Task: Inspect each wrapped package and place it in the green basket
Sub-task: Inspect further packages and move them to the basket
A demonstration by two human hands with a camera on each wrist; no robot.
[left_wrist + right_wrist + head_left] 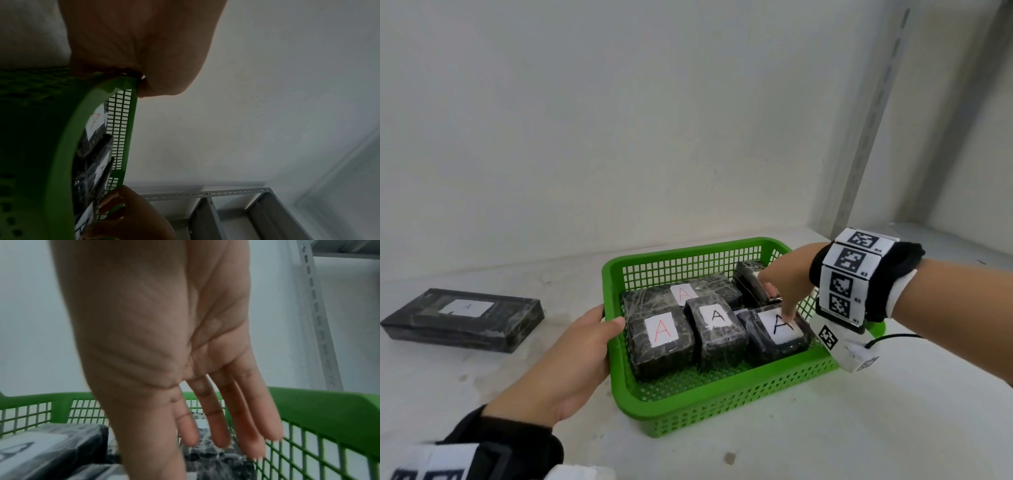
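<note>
The task looks mostly done. Five dark, film-wrapped block-shaped packages already lie inside the green plastic mesh basket [719, 401], which sits on the pale shelf surface [825, 445] at centre. One long, flat black film-wrapped package with a white paper label [464, 318] remains on the shelf, well apart to the left of the basket; by my reading it is the only one left to inspect and put in.

Inside the basket, the near row holds three packages side by side: the left block with a red letter A [659, 337], the middle block with a black A [717, 330], and the right block with a large black A [777, 330]. Behind them a longer package with a red A [688, 291] lies along the far side, and a fifth package [750, 282] sits in the far right corner, partly hidden. All are dark, wrapped in glossy crinkled film, each with a white label facing up.

The left hand [575, 356] grasps the basket's left rim, thumb over the edge and fingers outside the wall. The right hand [782, 277] reaches into the right side with straight, released fingers [218, 423]; one fingertip touches the label of the right near block, the others hover by the corner package. It holds nothing.
</note>
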